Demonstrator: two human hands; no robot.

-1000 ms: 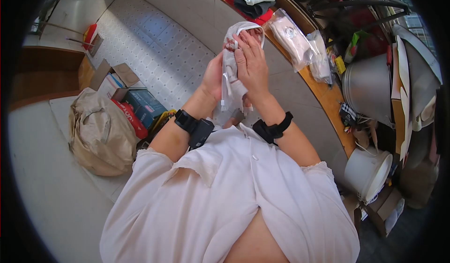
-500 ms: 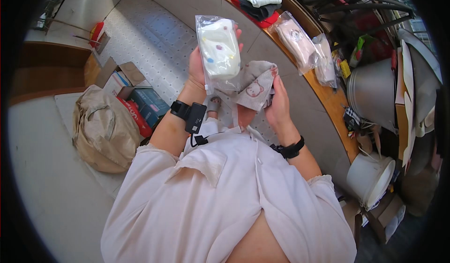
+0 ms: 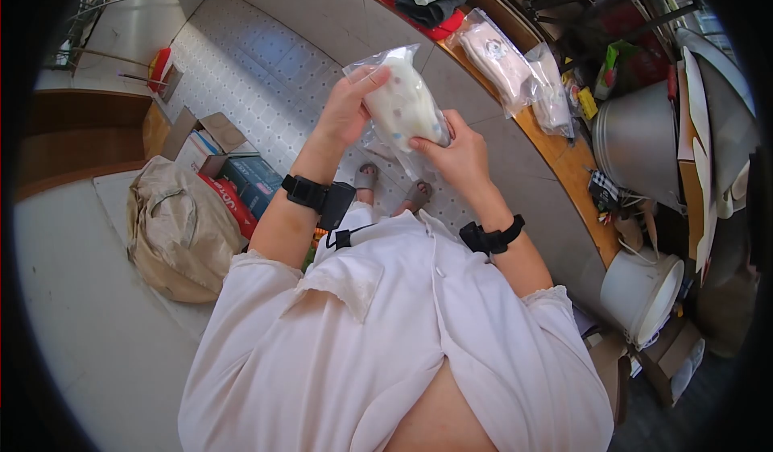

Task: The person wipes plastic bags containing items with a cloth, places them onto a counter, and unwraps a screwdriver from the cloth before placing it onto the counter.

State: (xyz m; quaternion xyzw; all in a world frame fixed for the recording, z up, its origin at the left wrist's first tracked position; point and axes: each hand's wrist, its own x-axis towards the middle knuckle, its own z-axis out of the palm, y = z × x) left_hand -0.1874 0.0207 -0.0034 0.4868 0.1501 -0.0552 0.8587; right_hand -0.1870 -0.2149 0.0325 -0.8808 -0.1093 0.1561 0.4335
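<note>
A clear plastic bag with a folded white cloth (image 3: pixel 400 101) inside, marked with coloured spots, is held up in front of my body. My left hand (image 3: pixel 352 101) grips its upper left side, thumb over the front. At the lower right end, my right hand (image 3: pixel 457 152) pinches it with the thumb on top. Loose clear plastic hangs under the bag, near my left hand. The fingers behind the bag are hidden. No bear-print cloth shows from this angle.
On the wooden ledge (image 3: pixel 555 155) lie two clear bags of pink cloth (image 3: pixel 497 61) and a folded pile of white, black and red cloth (image 3: pixel 427 5). A metal pot (image 3: pixel 636 150) and white bucket (image 3: pixel 640 291) stand right. Left are a beige bag (image 3: pixel 181 230) and boxes (image 3: pixel 250 180).
The bear-print cloth that my right hand held has gone from view. That hand has moved up and left onto the bagged white cloth, which has tilted and shifted slightly right.
</note>
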